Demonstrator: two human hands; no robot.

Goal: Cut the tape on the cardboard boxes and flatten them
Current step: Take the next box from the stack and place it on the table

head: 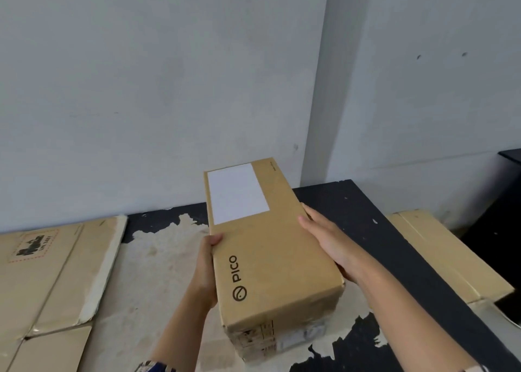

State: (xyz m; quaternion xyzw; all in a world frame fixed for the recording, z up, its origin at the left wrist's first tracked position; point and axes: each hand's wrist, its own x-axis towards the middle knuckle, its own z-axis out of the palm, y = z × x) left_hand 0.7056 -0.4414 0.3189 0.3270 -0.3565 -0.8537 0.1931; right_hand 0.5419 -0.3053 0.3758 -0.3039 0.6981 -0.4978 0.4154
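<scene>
A pale grey wall (169, 90) fills the upper two thirds of the frame, and below it runs a black table (366, 211) whose coating has peeled away across the lower middle to bare, light patches. Just right of centre a closed brown cardboard box (270, 247) is held between two hands, long and narrow, its far end pointing toward the wall. Its top face is smooth and plain, with a blank white label (238, 192) stuck at the far left corner and the word "PICO" printed in black beside a round logo (239, 292) along the near left edge. The near end face carries small printed marks and a pale sticker, too blurred to read. The left hand (207, 264) grips the box's left side, thumb tip curled over the top edge. The right hand (327, 242) lies against the right side with fingers straight and close together, pressing the edge. At the lower left of the frame lies flattened cardboard (48, 276) bearing a dark printed emblem inside a red dotted border, its lettering illegible. At the right edge another flat cardboard piece (439, 247) rests beyond the table.
</scene>
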